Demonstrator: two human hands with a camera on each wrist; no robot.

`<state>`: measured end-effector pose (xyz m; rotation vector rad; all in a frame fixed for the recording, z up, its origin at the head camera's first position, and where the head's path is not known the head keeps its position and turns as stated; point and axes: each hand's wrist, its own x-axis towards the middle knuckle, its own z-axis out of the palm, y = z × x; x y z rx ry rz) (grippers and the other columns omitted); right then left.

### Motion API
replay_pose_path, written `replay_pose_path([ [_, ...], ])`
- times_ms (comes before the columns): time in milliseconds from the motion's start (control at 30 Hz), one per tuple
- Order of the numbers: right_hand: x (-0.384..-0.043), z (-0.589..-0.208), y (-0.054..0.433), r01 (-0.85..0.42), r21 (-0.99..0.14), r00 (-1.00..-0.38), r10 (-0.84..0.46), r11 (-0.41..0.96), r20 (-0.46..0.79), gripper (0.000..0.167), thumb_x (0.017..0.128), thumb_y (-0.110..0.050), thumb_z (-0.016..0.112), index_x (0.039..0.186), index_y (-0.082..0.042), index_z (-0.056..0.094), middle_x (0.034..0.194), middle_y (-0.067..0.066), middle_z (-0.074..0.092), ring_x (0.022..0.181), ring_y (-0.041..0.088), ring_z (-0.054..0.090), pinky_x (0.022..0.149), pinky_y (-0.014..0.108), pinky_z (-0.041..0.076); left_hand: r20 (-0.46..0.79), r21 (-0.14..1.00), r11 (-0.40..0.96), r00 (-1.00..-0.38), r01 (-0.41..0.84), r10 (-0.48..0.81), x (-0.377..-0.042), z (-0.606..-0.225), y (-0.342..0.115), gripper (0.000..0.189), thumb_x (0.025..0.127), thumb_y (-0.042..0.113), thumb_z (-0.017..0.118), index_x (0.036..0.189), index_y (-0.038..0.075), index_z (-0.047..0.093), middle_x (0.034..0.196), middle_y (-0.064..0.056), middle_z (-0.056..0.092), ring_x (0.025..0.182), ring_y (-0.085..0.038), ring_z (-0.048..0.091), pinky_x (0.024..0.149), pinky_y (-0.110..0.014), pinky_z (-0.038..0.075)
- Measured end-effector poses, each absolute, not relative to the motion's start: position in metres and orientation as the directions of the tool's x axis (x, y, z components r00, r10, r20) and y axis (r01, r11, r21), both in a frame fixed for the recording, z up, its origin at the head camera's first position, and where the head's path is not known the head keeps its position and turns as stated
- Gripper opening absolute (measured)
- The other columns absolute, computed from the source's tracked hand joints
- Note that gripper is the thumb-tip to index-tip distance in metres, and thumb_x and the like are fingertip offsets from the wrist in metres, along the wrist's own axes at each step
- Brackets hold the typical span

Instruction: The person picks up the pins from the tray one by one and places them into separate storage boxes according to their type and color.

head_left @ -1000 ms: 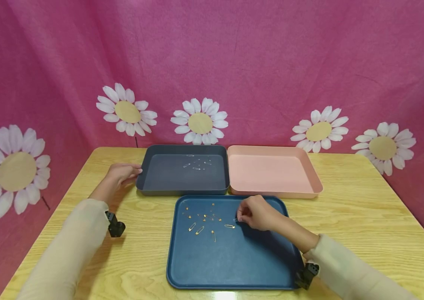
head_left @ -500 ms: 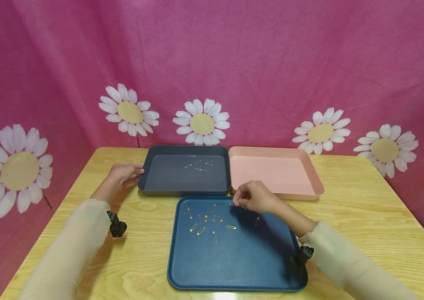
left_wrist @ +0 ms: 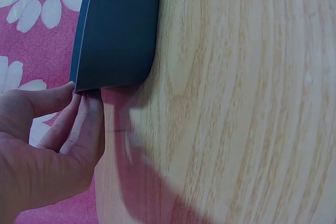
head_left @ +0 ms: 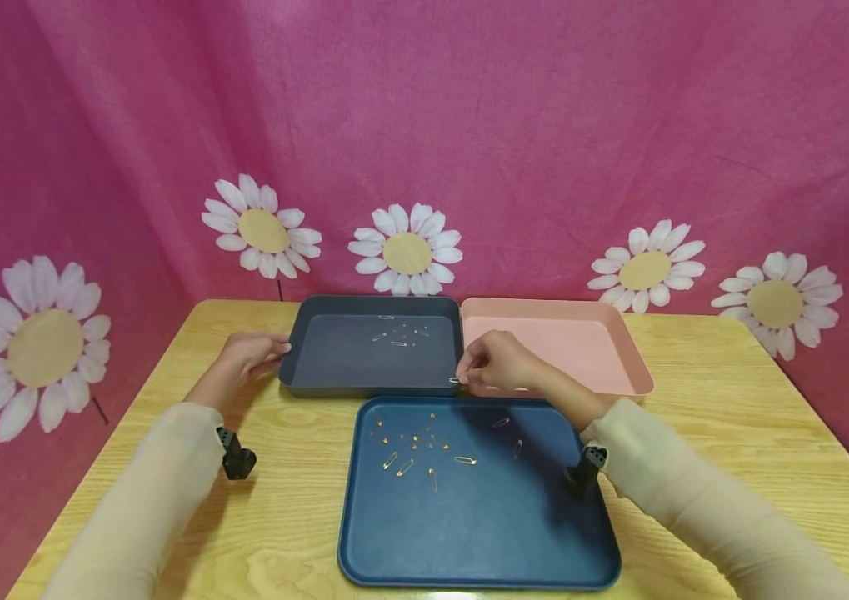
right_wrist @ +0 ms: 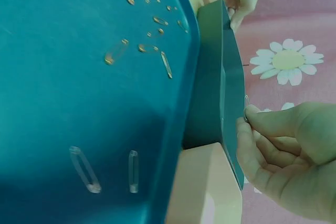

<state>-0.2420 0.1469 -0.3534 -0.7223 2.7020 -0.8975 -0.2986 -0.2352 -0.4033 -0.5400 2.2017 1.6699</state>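
Observation:
My left hand (head_left: 244, 354) pinches the left rim of the dark grey tray (head_left: 342, 362); the left wrist view shows the thumb (left_wrist: 50, 100) at the rim, the other fingers against the outer wall. A silver safety pin (head_left: 453, 380) sticks out from the thumb and forefinger of my right hand (head_left: 499, 362), held above where the grey and pink trays meet. Several silver safety pins (head_left: 399, 343) lie inside the grey tray. On the blue tray (head_left: 469, 533) are several gold safety pins (head_left: 465, 460) at the left and two silver ones (head_left: 517, 448) on the right.
The pink tray (head_left: 589, 354) stands right beside the grey one, its near side partly behind my right hand. Both have raised walls behind the shallow blue tray. All rest on a wooden table (head_left: 731, 433), with a pink flowered cloth (head_left: 514, 150) hanging behind.
My right hand has lifted the silver safety pin off the blue tray and carried it away from me, up to the grey tray's right edge. My left hand has stayed at the rim.

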Motion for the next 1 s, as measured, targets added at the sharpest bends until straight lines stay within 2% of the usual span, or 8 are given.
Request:
replay_pose_path([
  [67, -0.25, -0.351, 0.144, -0.375, -0.603, -0.859, -0.508, 0.704, -0.058, 0.004, 0.081, 0.0, 0.071, 0.081, 0.0, 0.075, 0.073, 0.011, 0.073, 0.06, 0.006, 0.054, 0.057, 0.018, 0.048, -0.473, 0.839, 0.251, -0.876, -0.482, -0.101, -0.292, -0.398, -0.231, 0.049, 0.093, 0.009, 0.058, 0.14, 0.001, 0.046, 0.148, -0.017, 0.044, 0.107, -0.006, 0.062, 0.096, -0.024, 0.053],
  [200, -0.266, -0.346, 0.138, -0.378, -0.608, -0.84, -0.535, 0.698, -0.091, 0.007, 0.08, 0.005, 0.067, 0.082, 0.004, 0.074, 0.075, 0.015, 0.073, 0.057, 0.005, 0.055, 0.056, 0.018, 0.051, -0.477, 0.835, 0.261, -0.874, -0.484, -0.096, -0.288, -0.393, -0.228, 0.049, 0.094, 0.01, 0.056, 0.141, 0.001, 0.045, 0.149, -0.016, 0.043, 0.099, -0.001, 0.06, 0.1, -0.025, 0.05],
  [333, -0.282, -0.341, 0.13, -0.405, -0.595, -0.814, -0.57, 0.695, -0.113, 0.008, 0.081, 0.007, 0.065, 0.082, 0.007, 0.073, 0.071, 0.016, 0.071, 0.056, 0.006, 0.056, 0.056, 0.018, 0.052, -0.478, 0.833, 0.265, -0.873, -0.485, -0.095, -0.288, -0.394, -0.229, 0.048, 0.095, 0.01, 0.055, 0.141, 0.002, 0.045, 0.149, -0.016, 0.043, 0.117, -0.012, 0.058, 0.104, -0.028, 0.048],
  [433, -0.291, -0.335, 0.123, -0.387, -0.549, -0.828, -0.541, 0.741, -0.147, 0.008, 0.082, 0.003, 0.066, 0.082, 0.004, 0.074, 0.067, 0.01, 0.07, 0.056, 0.006, 0.058, 0.056, 0.019, 0.052, -0.476, 0.833, 0.266, -0.874, -0.485, -0.099, -0.288, -0.396, -0.229, 0.047, 0.096, 0.01, 0.053, 0.142, 0.002, 0.045, 0.148, -0.016, 0.043, 0.128, -0.017, 0.051, 0.101, -0.025, 0.05],
  [600, -0.309, -0.329, 0.111, -0.34, -0.432, -0.865, -0.458, 0.836, -0.206, 0.008, 0.082, -0.004, 0.068, 0.081, -0.003, 0.076, 0.066, 0.002, 0.07, 0.055, 0.002, 0.06, 0.058, 0.018, 0.054, -0.485, 0.83, 0.261, -0.869, -0.493, -0.099, -0.286, -0.394, -0.229, 0.048, 0.096, 0.011, 0.053, 0.142, 0.004, 0.044, 0.15, -0.015, 0.042, 0.133, -0.02, 0.047, 0.104, -0.026, 0.048],
  [833, -0.336, -0.322, 0.1, -0.327, -0.313, -0.865, -0.416, 0.892, -0.282, 0.013, 0.082, -0.004, 0.066, 0.088, -0.002, 0.077, 0.076, 0.007, 0.075, 0.071, 0.017, 0.072, 0.065, 0.022, 0.058, -0.482, 0.839, 0.246, -0.872, -0.486, -0.081, -0.288, -0.391, -0.228, 0.049, 0.096, 0.009, 0.053, 0.143, 0.003, 0.043, 0.151, -0.015, 0.04, 0.133, -0.018, 0.047, 0.108, -0.029, 0.044],
  [867, -0.338, -0.322, 0.098, -0.318, -0.301, -0.866, -0.405, 0.899, -0.293, 0.014, 0.082, -0.003, 0.065, 0.089, -0.002, 0.077, 0.075, 0.006, 0.075, 0.069, 0.013, 0.071, 0.065, 0.022, 0.058, -0.483, 0.838, 0.244, -0.872, -0.487, -0.08, -0.288, -0.391, -0.227, 0.049, 0.096, 0.01, 0.052, 0.143, 0.003, 0.042, 0.151, -0.015, 0.04, 0.137, -0.022, 0.042, 0.11, -0.03, 0.043],
  [1000, -0.348, -0.325, 0.088, -0.276, -0.256, -0.868, -0.355, 0.926, -0.349, 0.012, 0.084, -0.009, 0.065, 0.087, -0.005, 0.076, 0.063, -0.003, 0.068, 0.059, 0.005, 0.065, 0.063, 0.018, 0.056, -0.485, 0.836, 0.248, -0.871, -0.489, -0.081, -0.287, -0.39, -0.228, 0.049, 0.097, 0.01, 0.052, 0.144, 0.003, 0.041, 0.151, -0.016, 0.039, 0.136, -0.023, 0.043, 0.111, -0.033, 0.041],
])
